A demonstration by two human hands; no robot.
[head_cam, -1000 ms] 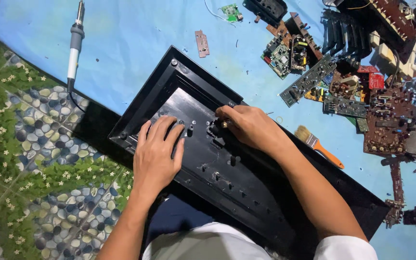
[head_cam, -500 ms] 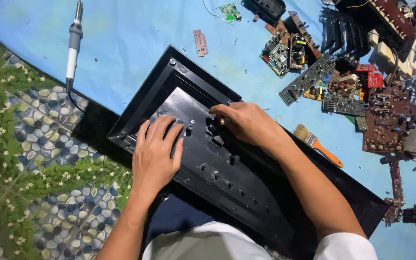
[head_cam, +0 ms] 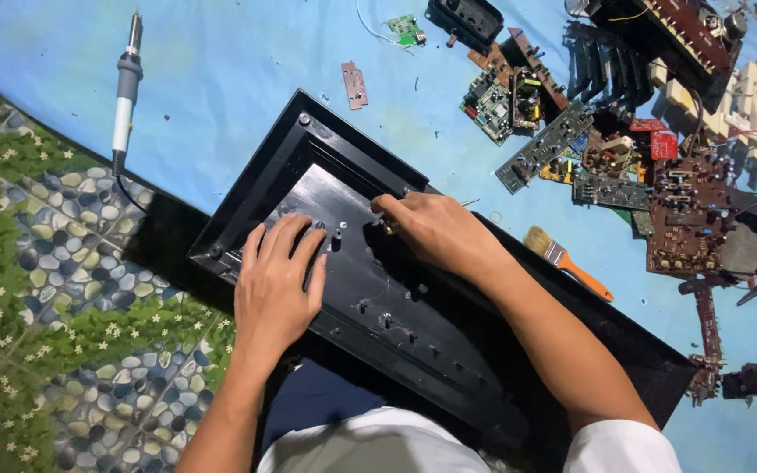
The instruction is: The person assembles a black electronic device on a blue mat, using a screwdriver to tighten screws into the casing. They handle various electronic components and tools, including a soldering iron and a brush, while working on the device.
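Observation:
A long black plastic panel (head_cam: 301,151) with rows of small holes and studs lies slantwise on a blue sheet (head_cam: 221,61). My left hand (head_cam: 275,285) rests flat on the panel's upper left part, fingers spread, holding nothing. My right hand (head_cam: 438,232) is beside it near the panel's far edge. Its thumb and fingertips are pinched on a small metal part (head_cam: 388,227) that sits on the panel. Both forearms reach in from the bottom of the view.
A soldering iron (head_cam: 123,83) with its cable lies at the far left. Several circuit boards (head_cam: 508,98) and a black heat sink (head_cam: 604,61) crowd the upper right. An orange-handled brush (head_cam: 569,263) lies right of the panel. A pebble-patterned mat (head_cam: 45,263) borders the sheet.
My right hand's fingertips have crept slightly left along the panel's far edge. My left hand has stayed flat in the same spot.

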